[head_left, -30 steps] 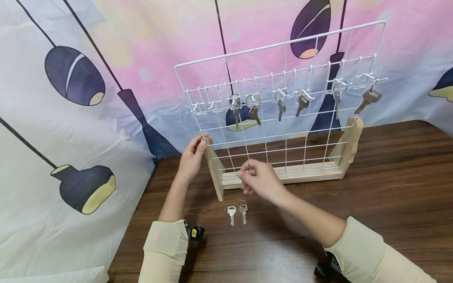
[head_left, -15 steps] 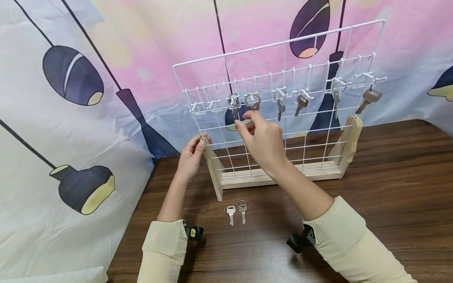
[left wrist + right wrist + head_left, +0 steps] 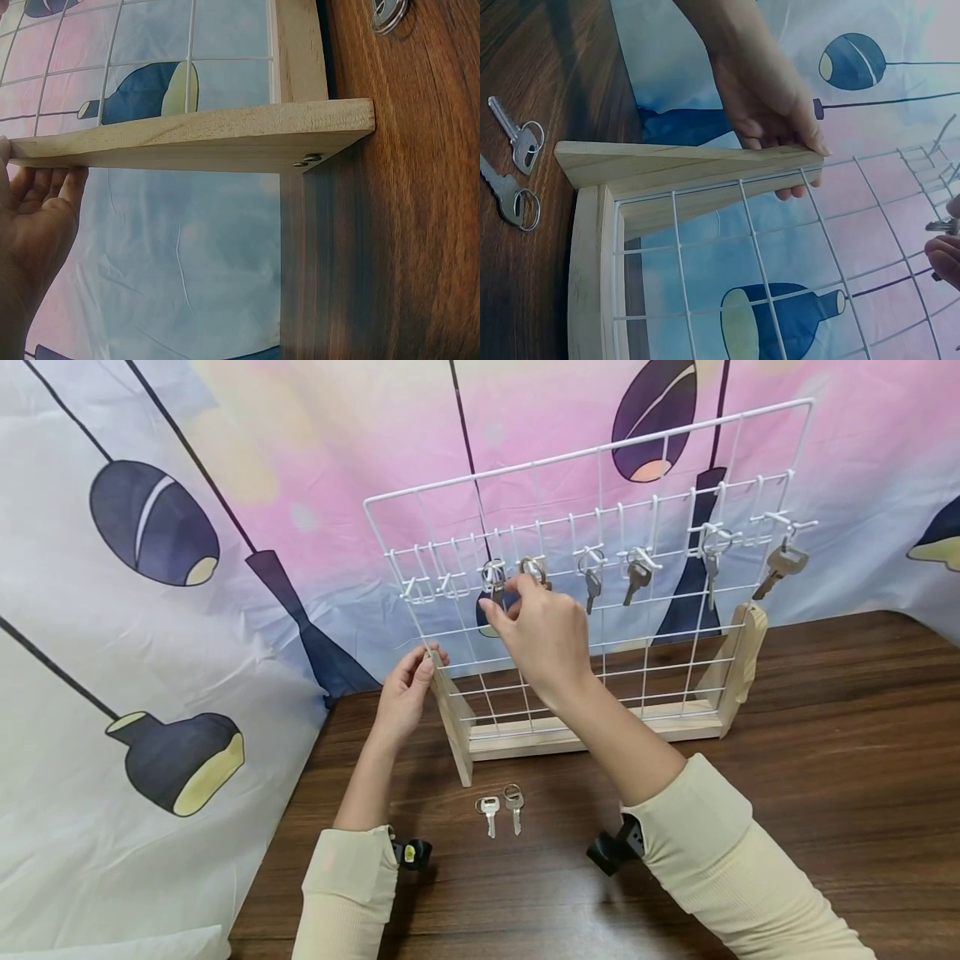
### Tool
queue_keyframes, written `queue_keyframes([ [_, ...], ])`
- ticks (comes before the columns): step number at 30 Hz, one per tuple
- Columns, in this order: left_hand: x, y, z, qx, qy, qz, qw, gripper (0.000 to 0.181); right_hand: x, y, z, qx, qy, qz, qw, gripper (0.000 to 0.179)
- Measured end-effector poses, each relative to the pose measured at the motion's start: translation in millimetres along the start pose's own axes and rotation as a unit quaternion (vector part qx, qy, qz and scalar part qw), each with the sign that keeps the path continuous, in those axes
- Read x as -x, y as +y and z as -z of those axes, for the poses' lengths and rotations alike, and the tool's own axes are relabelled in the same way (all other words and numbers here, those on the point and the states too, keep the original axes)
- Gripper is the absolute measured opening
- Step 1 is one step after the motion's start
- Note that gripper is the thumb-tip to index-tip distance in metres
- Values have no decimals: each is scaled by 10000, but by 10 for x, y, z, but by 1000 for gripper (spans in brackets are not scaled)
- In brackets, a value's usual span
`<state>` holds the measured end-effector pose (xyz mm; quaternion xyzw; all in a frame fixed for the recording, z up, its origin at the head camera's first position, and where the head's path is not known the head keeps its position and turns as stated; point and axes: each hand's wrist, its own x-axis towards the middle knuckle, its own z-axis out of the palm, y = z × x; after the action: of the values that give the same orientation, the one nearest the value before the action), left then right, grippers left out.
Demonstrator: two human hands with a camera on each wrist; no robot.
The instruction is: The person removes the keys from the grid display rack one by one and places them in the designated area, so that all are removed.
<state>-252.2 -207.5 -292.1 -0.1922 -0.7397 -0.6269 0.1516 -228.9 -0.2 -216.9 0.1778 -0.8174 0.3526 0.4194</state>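
Observation:
My left hand (image 3: 402, 692) grips the top of the left wooden upright (image 3: 452, 718) of a stand bearing a white wire grid (image 3: 570, 668). Up at the hooks, my right hand (image 3: 546, 635) pinches a silver key (image 3: 496, 595) that hangs by its ring. In the right wrist view that key (image 3: 940, 226) shows between the fingertips at the right edge. Partly behind the right hand is a key ring (image 3: 531, 567) on the neighbouring hook. Farther right hang several keys, among them a silver key (image 3: 593, 585) and a brass-toned key (image 3: 637, 578).
Two keys with rings, a left key (image 3: 489, 814) and a right key (image 3: 514, 810), lie on the brown wooden table (image 3: 525, 893) before the stand. Two white hooks (image 3: 446, 583) at the grid's left carry no keys. A printed curtain (image 3: 300, 485) hangs close behind.
My right hand has risen from low in front of the grid to the hooks, then shifted slightly left onto the hanging key. The left hand stays on the upright.

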Motion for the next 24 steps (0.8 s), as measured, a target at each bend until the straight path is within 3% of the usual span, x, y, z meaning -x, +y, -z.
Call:
queue_keyframes([
  [8,-1,-3,8,-6,4,10,10000,33,16,-6,-18,-158,196,334,9991,15],
  [24,-3,-3,5,-63,-13,-62,10000,32,146,-75,41,-1048,559,155,9928,15],
])
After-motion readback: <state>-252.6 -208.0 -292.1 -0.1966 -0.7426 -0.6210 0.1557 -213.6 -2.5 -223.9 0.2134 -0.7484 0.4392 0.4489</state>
